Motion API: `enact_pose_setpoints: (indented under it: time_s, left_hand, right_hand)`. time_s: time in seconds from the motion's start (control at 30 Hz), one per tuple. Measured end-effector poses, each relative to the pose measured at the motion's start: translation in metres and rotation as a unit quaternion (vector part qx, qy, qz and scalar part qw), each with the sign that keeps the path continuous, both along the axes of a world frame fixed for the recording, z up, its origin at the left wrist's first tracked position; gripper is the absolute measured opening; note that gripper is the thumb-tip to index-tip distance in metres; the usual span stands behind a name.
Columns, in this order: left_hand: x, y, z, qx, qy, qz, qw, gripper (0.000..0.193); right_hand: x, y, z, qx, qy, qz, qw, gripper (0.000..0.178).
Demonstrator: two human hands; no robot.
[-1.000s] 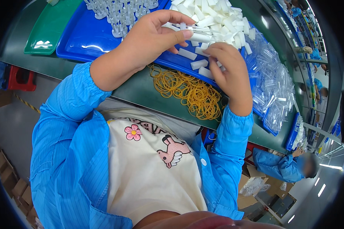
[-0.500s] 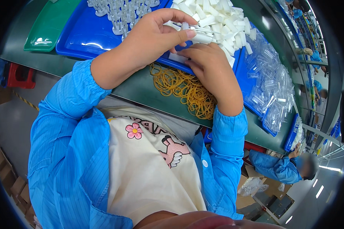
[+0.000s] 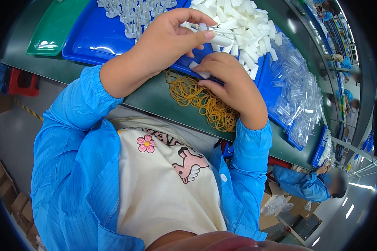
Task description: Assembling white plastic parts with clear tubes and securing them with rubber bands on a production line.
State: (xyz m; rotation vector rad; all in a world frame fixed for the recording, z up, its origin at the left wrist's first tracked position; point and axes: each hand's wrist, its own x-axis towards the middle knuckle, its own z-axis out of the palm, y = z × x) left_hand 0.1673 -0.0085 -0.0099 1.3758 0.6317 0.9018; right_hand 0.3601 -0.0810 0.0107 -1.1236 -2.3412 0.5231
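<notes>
My left hand (image 3: 178, 35) is closed, its thumb and fingers pinching a clear plastic piece with thin prongs (image 3: 211, 29) above the blue tray. Just under the prongs is a white foam block (image 3: 222, 40); whether the fingers also touch it is hard to tell. Lower and to the right, over the tray's front edge, my right hand (image 3: 228, 77) has its fingers bent on another white foam block (image 3: 201, 70), which is partly covered by the fingertips. A heap of white foam blocks (image 3: 243, 25) fills the tray beyond both hands.
Rubber bands (image 3: 201, 100) lie heaped on the green table (image 3: 151, 98) before the trays. More clear pronged pieces (image 3: 140, 16) stand in a blue tray (image 3: 81, 42) at left, beside a green tray (image 3: 50, 33). Clear plastic tubes (image 3: 297, 92) are piled at right. A person (image 3: 308, 184) works farther right.
My right hand has drawn slightly back toward me, and the foam block at its fingertips has shifted and tilted with it. My left hand has hardly moved.
</notes>
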Motion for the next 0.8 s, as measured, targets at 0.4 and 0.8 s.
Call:
enact_pose_setpoints:
  time_s: [0.4, 0.8]
  left_hand:
    - [-0.001, -0.002, 0.004, -0.002, 0.018, 0.014, 1.000, 0.032]
    - [0.000, -0.002, 0.003, 0.005, 0.030, -0.006, 1.000, 0.029]
  right_hand:
    - [0.034, -0.011, 0.006, 0.007, 0.147, -0.199, 0.969, 0.018]
    - [0.036, -0.004, 0.002, -0.004, 0.390, -0.264, 0.882, 0.016]
